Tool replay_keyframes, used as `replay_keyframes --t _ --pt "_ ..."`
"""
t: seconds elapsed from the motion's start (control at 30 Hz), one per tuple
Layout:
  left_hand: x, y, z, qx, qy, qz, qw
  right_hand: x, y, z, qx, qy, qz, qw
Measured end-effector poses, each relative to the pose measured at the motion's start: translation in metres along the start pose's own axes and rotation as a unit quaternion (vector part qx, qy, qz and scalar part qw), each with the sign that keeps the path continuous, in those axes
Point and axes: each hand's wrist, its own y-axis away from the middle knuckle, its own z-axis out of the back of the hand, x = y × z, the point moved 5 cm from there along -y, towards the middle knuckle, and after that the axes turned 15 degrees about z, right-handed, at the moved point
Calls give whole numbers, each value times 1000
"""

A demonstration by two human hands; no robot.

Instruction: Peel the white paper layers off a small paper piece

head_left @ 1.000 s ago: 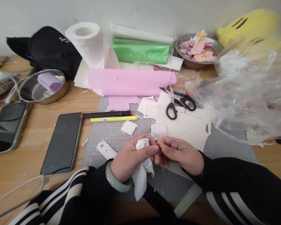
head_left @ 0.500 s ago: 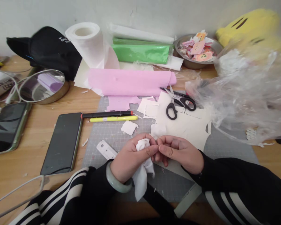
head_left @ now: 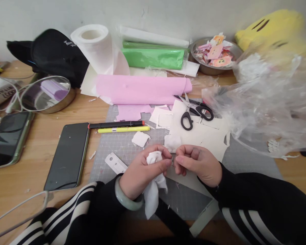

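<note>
A crumpled white tissue [head_left: 152, 197] is gripped in my left hand [head_left: 139, 172], its loose end hanging below the palm. My right hand [head_left: 199, 165] is closed in a pinch just to the right, a small gap from the left fingertips. Whatever lies between its fingers, if anything, is too small to make out. Beyond the hands, a small wad of white tissue [head_left: 172, 143] and a torn-edged white piece [head_left: 140, 139] rest on the grey cutting mat [head_left: 104, 149]. Cream paper [head_left: 204, 136] lies partly under the right hand, with black-handled scissors [head_left: 187, 120] on it.
Left of the mat lie a phone [head_left: 67, 156], a black pen [head_left: 117, 124] and a yellow pen [head_left: 123, 129]. A ruler [head_left: 116, 164] pokes out beside my left wrist. Pink folded paper [head_left: 142, 90] and a tissue roll [head_left: 94, 51] stand behind. Clear plastic [head_left: 270, 105] spreads at right.
My right hand has drawn slightly right, so the fingertips that met the left hand's are now apart. The left hand keeps the tissue and has barely shifted.
</note>
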Motion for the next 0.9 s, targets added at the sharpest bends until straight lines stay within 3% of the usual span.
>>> replay_keyframes --t 0.47,0.7,0.9 --pt "-3 3 0 7 11 -34 999 -3 1 0 17 0 -3 1000" --pt "-4 3 2 -28 -10 -42 999 -3 0 -1 26 3 2 1000" --pt "-4 3 2 -28 -2 -42 999 -3 0 1 -3 -5 -7 1000"
